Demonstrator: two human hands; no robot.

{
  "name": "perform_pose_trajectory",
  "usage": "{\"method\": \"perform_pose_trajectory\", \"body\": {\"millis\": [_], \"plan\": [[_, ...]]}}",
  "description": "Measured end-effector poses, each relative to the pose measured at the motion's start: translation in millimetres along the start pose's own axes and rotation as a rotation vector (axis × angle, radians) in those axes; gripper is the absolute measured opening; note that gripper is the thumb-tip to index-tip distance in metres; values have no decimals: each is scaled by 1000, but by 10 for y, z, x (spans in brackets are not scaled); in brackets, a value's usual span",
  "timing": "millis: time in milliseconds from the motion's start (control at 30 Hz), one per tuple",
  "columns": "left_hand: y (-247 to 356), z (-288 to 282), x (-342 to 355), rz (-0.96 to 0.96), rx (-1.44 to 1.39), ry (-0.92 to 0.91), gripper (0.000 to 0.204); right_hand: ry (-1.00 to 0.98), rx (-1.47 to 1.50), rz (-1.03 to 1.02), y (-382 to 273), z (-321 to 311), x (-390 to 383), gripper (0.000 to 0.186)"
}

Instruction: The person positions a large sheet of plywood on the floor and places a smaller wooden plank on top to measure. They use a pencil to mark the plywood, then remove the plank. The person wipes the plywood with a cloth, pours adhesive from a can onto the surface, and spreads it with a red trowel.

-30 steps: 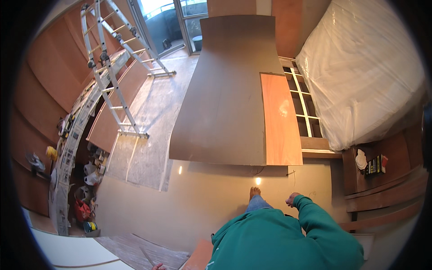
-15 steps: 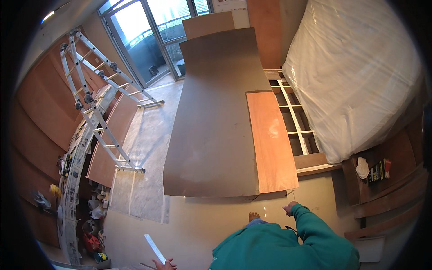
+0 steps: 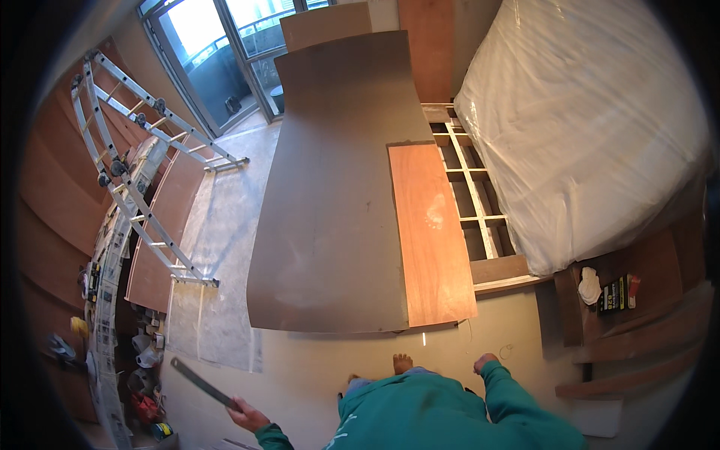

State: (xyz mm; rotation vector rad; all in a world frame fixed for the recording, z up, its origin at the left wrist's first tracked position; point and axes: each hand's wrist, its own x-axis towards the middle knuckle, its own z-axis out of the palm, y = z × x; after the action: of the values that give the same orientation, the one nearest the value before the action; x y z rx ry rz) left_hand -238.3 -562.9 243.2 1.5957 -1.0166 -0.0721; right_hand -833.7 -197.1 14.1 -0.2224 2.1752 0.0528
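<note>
My left hand [image 3: 247,414] grips a long, narrow steel ruler [image 3: 202,385] near its lower end. The ruler slants up to the left above the floor, its visible face dark and its far tip rounded. Out in front of my right side, my right hand [image 3: 486,363] is closed, its fingers curled; whatever may be in it is too small to make out. Beyond my feet lies a large grey-brown sheet [image 3: 330,217]. A reddish wood panel [image 3: 432,240] rests along the sheet's right side, its near end closest to my right hand.
An aluminium folding ladder [image 3: 142,199] stands on the left over a pale floor covering [image 3: 217,240]. To the right are an open wooden frame [image 3: 471,187] and a bulky plastic-wrapped object [image 3: 577,135]. A dark box [image 3: 613,295] and white cloth [image 3: 589,286] sit on brown boards.
My left hand has swung up and forward with the ruler, whose visible face turned from bright to dark. My right hand has lowered slightly. The whole view has shifted a little.
</note>
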Motion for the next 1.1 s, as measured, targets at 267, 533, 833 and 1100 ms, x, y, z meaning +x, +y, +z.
{"method": "perform_pose_trajectory", "body": {"millis": [267, 533, 833, 1100], "plan": [[-949, 1043, 194, -1265, -798, -714, 15, -20, 243, -247, -1010, -216, -1013, 40], [1287, 2493, -1025, -607, -519, -1313, 56, -161, 543, -867, -3188, -708, -2268, 43], [2575, 2514, -1280, 513, -1014, -1867, 65, 601, 975, -850, -3851, -492, -3149, 44], [3107, 2851, -1923, 624, -403, -2360, 82, 888, 1557, -413, -3363, -777, -3466, 43]]}}
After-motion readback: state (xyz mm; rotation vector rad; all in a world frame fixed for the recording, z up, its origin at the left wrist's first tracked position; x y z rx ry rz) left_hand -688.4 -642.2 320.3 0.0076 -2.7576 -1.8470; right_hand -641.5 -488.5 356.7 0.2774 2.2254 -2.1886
